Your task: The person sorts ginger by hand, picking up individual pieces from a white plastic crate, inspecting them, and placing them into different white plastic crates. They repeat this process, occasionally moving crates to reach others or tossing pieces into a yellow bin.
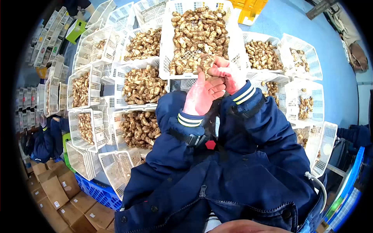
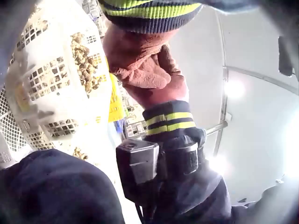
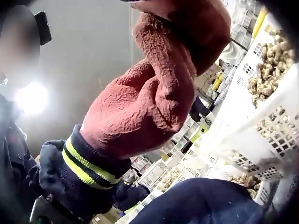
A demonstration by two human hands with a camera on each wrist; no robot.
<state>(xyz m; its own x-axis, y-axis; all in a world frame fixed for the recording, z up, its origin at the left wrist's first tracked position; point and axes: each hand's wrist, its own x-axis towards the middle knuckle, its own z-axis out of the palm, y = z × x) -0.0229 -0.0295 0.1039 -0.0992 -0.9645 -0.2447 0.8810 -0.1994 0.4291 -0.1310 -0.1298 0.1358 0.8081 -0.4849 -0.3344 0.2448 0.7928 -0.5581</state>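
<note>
A mottled brown-and-cream mushroom (image 1: pixel 207 62) is held up between both hands, over the near edge of a large white crate (image 1: pixel 164 46) of similar mushrooms. My right hand (image 1: pixel 230 77) grips it from the right, thumb across its lower part. From the left, my left hand (image 1: pixel 199 95) has its thumb against the mushroom's lower end and its fingers bent below it. In the left wrist view the left hand (image 2: pixel 140 63) overlaps the right. The right wrist view has my right hand (image 3: pixel 140 102) in a pink textured covering, its fingers curled; the mushroom is hidden there.
White crates of mushrooms flank me, with one (image 1: pixel 143 83) close on the left and another (image 1: pixel 263 54) to the right. A yellow crate (image 1: pixel 250 11) stands at the back. Cardboard boxes (image 1: pixel 56 190) and a blue crate (image 1: pixel 95 190) lie at lower left. Another person (image 1: pixel 44 143) is at far left.
</note>
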